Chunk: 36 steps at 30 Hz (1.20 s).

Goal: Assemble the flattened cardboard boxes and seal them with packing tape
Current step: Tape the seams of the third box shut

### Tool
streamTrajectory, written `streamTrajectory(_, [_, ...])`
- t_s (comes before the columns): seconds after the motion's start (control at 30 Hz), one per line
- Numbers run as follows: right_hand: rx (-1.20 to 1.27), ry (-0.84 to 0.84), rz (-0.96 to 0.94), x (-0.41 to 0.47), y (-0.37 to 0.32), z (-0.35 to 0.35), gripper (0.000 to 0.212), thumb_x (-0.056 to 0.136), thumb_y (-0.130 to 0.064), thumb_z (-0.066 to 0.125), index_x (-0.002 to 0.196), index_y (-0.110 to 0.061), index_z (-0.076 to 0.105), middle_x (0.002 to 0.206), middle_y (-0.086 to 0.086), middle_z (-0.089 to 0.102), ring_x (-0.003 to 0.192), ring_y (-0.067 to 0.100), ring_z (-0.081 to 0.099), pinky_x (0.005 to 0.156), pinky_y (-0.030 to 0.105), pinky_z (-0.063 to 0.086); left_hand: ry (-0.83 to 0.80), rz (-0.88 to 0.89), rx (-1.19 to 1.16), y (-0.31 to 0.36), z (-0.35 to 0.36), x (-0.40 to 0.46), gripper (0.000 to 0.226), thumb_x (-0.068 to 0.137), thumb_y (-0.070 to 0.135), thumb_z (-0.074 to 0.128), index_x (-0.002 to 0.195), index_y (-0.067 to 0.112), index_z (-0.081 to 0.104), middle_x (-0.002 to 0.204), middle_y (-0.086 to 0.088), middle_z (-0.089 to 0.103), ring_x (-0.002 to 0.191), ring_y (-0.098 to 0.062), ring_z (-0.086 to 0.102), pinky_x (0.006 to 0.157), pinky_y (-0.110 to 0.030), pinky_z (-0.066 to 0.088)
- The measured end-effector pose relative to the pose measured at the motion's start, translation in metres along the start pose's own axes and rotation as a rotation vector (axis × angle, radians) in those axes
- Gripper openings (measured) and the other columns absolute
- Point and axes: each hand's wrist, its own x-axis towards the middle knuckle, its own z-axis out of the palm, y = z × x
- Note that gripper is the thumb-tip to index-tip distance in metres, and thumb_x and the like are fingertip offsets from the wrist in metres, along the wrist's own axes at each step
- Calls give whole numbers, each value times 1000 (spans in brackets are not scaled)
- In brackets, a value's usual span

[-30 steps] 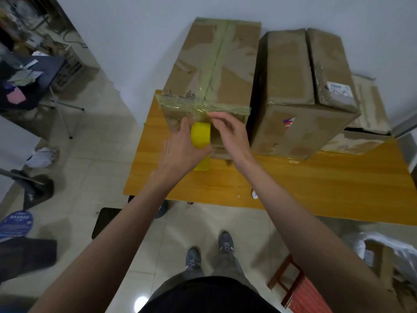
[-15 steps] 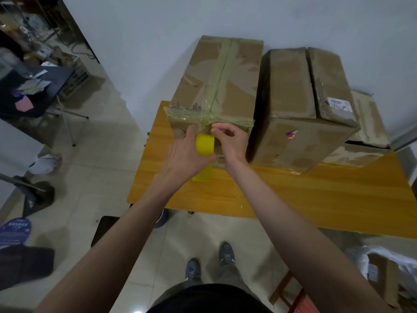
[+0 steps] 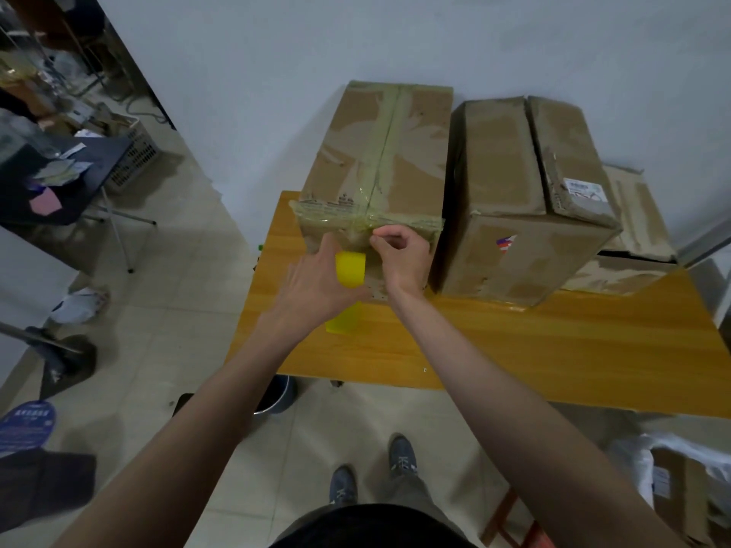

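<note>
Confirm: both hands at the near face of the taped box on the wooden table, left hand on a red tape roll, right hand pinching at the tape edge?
Not quite. The head view shows the tape roll is yellow, not red. The rest holds: the left hand is on it, the right hand pinches at the tape edge, both at the near face of the taped box on the wooden table.

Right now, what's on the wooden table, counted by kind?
Assembled cardboard boxes: 2, the left box and the right box
Flattened cardboard pile behind them: 1
Yellow tape roll: 1
Total: 4
</note>
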Motion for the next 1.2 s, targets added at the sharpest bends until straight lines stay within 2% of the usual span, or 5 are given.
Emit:
streamTrajectory(0.2, [-22,45,-14,-6,2,-5,13,81,-9,76,83,-12,64,83,-2,70,74,3,61,70,15,45,12,-15,6,-13,7,-9,75,73,54,78,128,22,38,91,-3,60,88,-31,62,65,-36,43])
streamTrajectory(0.57, [-33,207,90,-4,4,11,45,77,-24,83,85,-17,39,72,-10,62,61,-4,53,52,20,31,12,-7,-44,-12,9,-13,71,72,54,77,125,23,42,91,4,55,79,-22,52,59,-34,36])
streamTrajectory(0.73, [-38,221,232,2,8,11,46,75,-44,83,80,-16,46,73,-5,55,65,16,54,56,29,38,17,-3,-46,-16,4,-16,71,73,54,77,126,23,42,89,5,52,80,-21,51,62,-35,37])
streamTrajectory(1.1, [-25,-503,401,-40,5,-37,59,78,-68,68,76,-10,69,65,5,68,61,19,67,56,28,55,93,59,-109,-10,12,-27,61,78,52,73,123,23,43,104,2,59,86,-25,61,64,-37,46])
streamTrajectory(1.2, [20,-546,381,-53,-1,-46,36,83,-52,74,66,-21,65,57,-10,57,58,10,58,57,28,50,131,114,-152,-1,23,-34,56,77,48,73,116,25,39,110,2,60,84,-24,61,62,-36,44])
